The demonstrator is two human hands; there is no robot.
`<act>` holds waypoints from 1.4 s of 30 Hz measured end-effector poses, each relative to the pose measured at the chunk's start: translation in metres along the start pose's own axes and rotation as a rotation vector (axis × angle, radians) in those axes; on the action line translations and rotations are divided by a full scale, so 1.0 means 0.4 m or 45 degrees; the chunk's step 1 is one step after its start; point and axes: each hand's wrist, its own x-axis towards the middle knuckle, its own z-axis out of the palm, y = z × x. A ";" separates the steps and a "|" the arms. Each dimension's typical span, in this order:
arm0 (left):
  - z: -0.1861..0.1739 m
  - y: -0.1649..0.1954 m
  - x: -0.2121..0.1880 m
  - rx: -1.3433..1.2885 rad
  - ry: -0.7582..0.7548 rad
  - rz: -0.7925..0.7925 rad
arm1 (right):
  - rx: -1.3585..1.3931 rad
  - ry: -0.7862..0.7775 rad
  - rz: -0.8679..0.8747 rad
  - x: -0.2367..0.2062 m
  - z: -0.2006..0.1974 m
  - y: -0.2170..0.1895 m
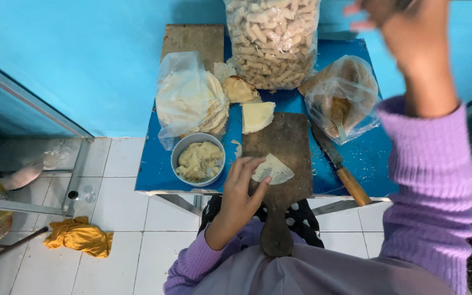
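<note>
Fingers of left hand spread flat on wrapper, right-hand grip unclear

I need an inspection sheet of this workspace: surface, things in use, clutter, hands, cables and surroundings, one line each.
Surface: small blue table, crumbs on it.
Things in use: pale wrapper on wooden board; bowl of filling beside it.
Clutter: bag of flat wrappers, bag of rolled pieces, third bag, knife.
Hands: left hand touches the wrapper; right hand raised, blurred.
Cables: nothing seen.
Surroundings: blue wall, white tiled floor, yellow cloth.
</note>
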 end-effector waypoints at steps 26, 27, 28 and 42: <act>0.079 -0.050 -0.004 0.292 -0.139 -0.114 | -1.105 0.075 0.101 -0.468 0.079 0.185; 0.079 -0.052 -0.003 0.214 -0.113 -0.104 | -1.205 0.103 0.027 -0.467 0.081 0.185; 0.080 -0.055 0.000 0.198 -0.093 -0.107 | -1.220 0.064 -0.001 -0.466 0.083 0.187; 0.057 -0.049 0.004 -0.033 -0.180 -0.203 | -0.577 0.221 0.139 -0.491 0.076 0.170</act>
